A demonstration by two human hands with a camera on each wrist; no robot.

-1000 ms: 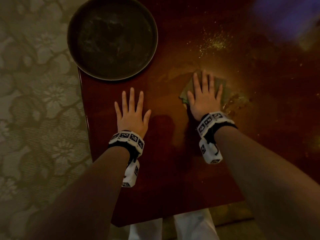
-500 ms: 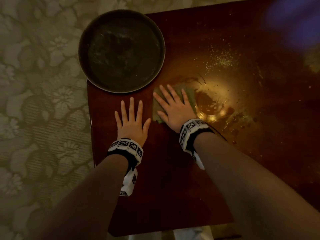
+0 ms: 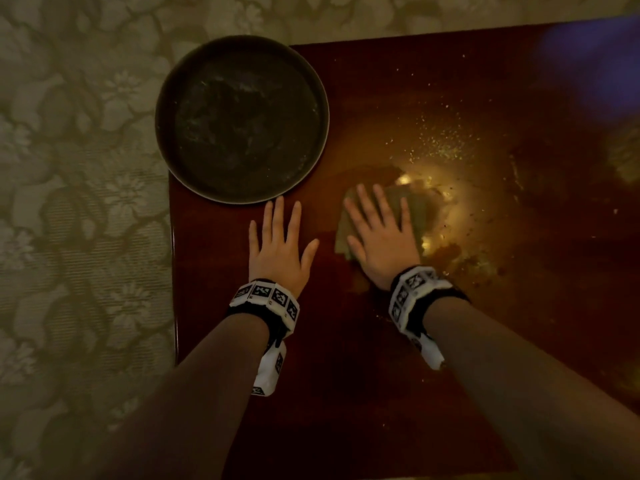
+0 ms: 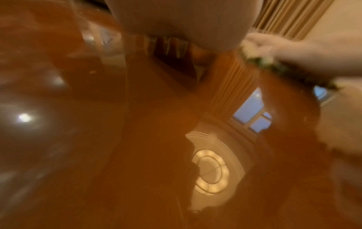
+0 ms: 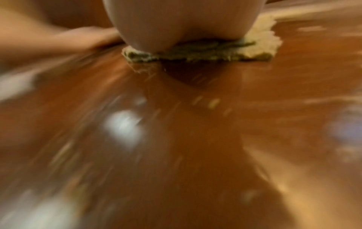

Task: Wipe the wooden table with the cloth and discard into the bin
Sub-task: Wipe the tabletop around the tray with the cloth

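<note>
Right hand lies flat, fingers straight and spread, pressing the cloth down onto the wooden counter, just right of the left hand, which is also splayed flat on bare wood, holding nothing. The cloth sits mid-counter, near the round dark bin at the far left corner. From the right wrist it shows as a thin, folded, greenish pad, squashed under the palm. It looks soft, limp and light, probably damp, so it should slide easily on this glossy surface and bunch if pushed from one edge. Crumbs are scattered just beyond it, with wet smears to its right. To lift it for the bin, my call is to gather it inward and pinch the folded bulk, trapping the dirt inside
</note>
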